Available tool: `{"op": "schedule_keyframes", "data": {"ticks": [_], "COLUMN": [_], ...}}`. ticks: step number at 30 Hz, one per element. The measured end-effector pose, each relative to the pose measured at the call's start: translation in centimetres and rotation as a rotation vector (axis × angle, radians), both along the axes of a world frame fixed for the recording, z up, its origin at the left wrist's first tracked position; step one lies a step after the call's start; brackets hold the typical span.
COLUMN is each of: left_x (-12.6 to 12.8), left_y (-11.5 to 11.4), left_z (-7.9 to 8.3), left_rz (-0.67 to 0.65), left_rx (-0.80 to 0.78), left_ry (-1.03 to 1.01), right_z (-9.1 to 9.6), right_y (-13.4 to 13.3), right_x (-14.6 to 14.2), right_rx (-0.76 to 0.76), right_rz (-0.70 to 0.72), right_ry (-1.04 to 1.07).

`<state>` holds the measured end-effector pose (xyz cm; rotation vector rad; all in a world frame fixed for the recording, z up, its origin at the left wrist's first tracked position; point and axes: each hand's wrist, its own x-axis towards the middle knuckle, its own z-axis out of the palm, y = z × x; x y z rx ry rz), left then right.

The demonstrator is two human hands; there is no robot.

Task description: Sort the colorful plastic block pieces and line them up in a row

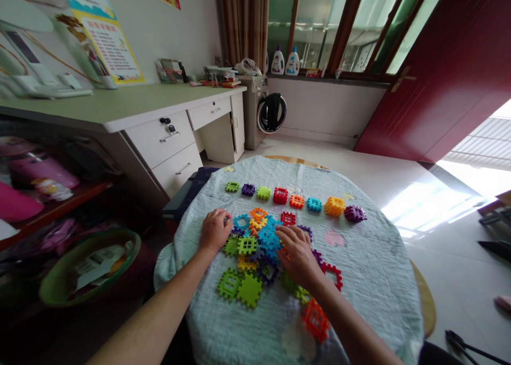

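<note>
My left hand [215, 229] rests on the cloth at the left of the pile, its fingers curled together; a small dark spot shows at the fingertips, too small to name. My right hand [297, 248] reaches over the pile with fingers stretched out, touching the blue notched plastic tiles [268, 236]. Around the hands lie loose interlocking tiles: a green window tile [247, 245], a solid green tile [249, 290], an orange-red tile [316, 320] and a red frame [333, 275]. Some pieces are hidden beneath my right hand and forearm.
Beyond the pile, a row of assembled blocks crosses the round cloth-covered table [371, 280], from a green block [232, 187] to a purple block [355, 213]. A white desk [159, 101] stands left, a washing machine [255, 109] behind, and a basket [90, 296] at lower left.
</note>
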<state>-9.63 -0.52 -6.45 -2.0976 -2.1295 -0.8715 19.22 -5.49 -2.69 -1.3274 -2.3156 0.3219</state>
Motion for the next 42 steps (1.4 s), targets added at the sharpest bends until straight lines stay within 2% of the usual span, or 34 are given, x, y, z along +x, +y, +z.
{"op": "schedule_keyframes", "data": {"ticks": [4,10,16,20,22,23,27,30,36,42], "left_x": [0.0,-0.1,-0.1,-0.1,-0.1,-0.1,-0.1,-0.1,0.0,0.0], "left_y": [0.0,0.0,0.0,0.0,0.0,0.0,0.1,0.1,0.0,0.0], "left_z": [0.0,-0.1,-0.1,-0.1,-0.1,-0.1,-0.1,-0.1,0.0,0.1], "left_rz": [-0.004,-0.005,0.002,0.005,0.0,-0.001,0.007,0.009,0.002,0.001], "left_rx": [0.004,0.004,0.017,0.012,0.012,0.013,0.009,0.009,0.009,0.004], "left_ry": [0.0,0.004,0.001,0.001,0.0,0.0,0.003,0.007,0.001,-0.004], "right_z": [-0.6,-0.1,-0.1,-0.5,-0.6,-0.7,-0.9,-1.1,-2.3,-2.5], "right_y": [0.1,0.4,0.8,1.4,1.8,1.9,2.2,2.2,2.4,3.2], "right_x": [-1.3,-1.1,-0.3,0.6,1.4,1.8,3.0,3.1,2.5,3.0], "right_rx": [-0.009,0.023,-0.012,-0.18,-0.235,-0.213,0.038,0.115,0.062,-0.037], "right_rz": [0.064,0.048,-0.002,-0.134,-0.197,-0.224,-0.318,-0.316,-0.353,-0.354], "right_ry": [-0.066,0.024,0.305,0.452,0.443,0.421,0.279,0.186,0.038,0.085]}}
